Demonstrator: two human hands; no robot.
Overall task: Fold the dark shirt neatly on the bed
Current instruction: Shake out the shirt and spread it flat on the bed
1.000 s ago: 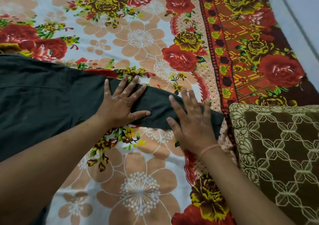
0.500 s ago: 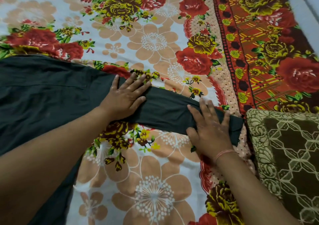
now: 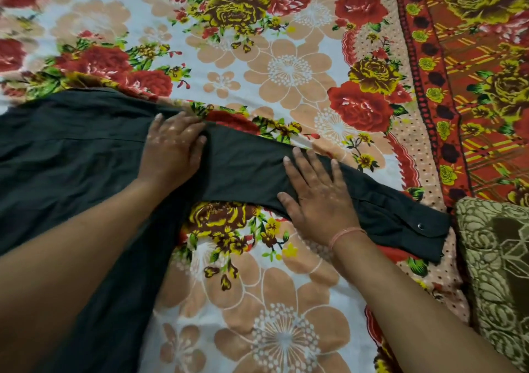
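Head view, right grip: the right hand lies flat and wide, fingers straight and spread, pressing on the sleeve.
Left grip: the left hand rests where the sleeve meets the body, fingers bent; whether it pinches cloth cannot be told.
Dark shirt: the dark shirt lies spread on the bed, its body at 9 o'clock in the frame and the sleeve stretched toward 4 o'clock.
Cuff: the cuff lies past the right hand at its 4 o'clock and carries a small shiny button.
Wrist: a thin thread band circles the right wrist.
Bed: a floral bedsheet lies under everything.
Cushion: a brown patterned cushion sits at 4 o'clock, just beside the cuff's end.
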